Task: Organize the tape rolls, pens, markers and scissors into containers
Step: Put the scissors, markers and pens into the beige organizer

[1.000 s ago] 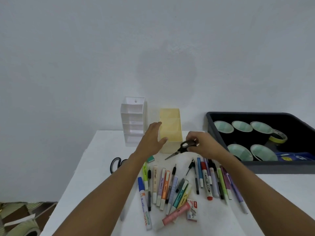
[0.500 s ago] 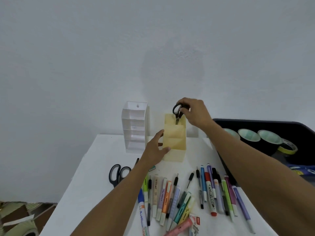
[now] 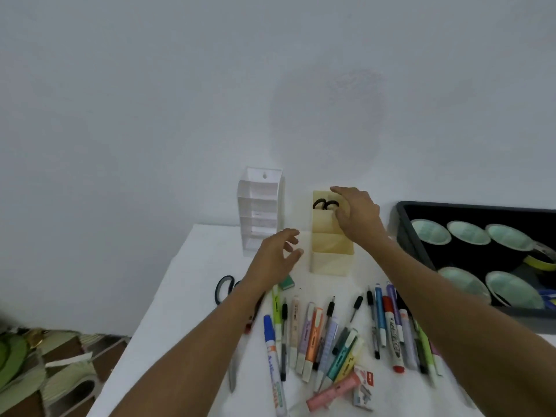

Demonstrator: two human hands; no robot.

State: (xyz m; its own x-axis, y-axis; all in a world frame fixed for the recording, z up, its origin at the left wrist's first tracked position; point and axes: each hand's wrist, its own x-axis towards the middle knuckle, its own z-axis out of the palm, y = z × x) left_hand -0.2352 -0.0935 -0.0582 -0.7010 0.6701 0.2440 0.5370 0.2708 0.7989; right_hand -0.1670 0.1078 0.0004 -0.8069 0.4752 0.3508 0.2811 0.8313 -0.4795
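Note:
A yellow stepped organizer point(image 3: 331, 251) stands at the back of the white table point(image 3: 186, 281). Black-handled scissors point(image 3: 325, 204) stand in its rear compartment, handles up. My right hand point(image 3: 356, 215) hovers just right of the handles with fingers relaxed, holding nothing. My left hand point(image 3: 275, 257) is open and sits just left of the organizer, apart from it. A second pair of scissors point(image 3: 224, 288) lies under my left forearm. Many pens and markers point(image 3: 346, 335) lie spread across the front of the table.
A white tiered organizer point(image 3: 260, 212) stands left of the yellow one against the wall. A black bin point(image 3: 421, 251) at the right holds several tape rolls point(image 3: 467, 233). A small green eraser point(image 3: 285, 282) and a staple box point(image 3: 364, 386) lie among the pens.
My right hand carried the scissors up, dropped them into the yellow organizer's rear compartment and let go. My left hand released the organizer and drew back to the left.

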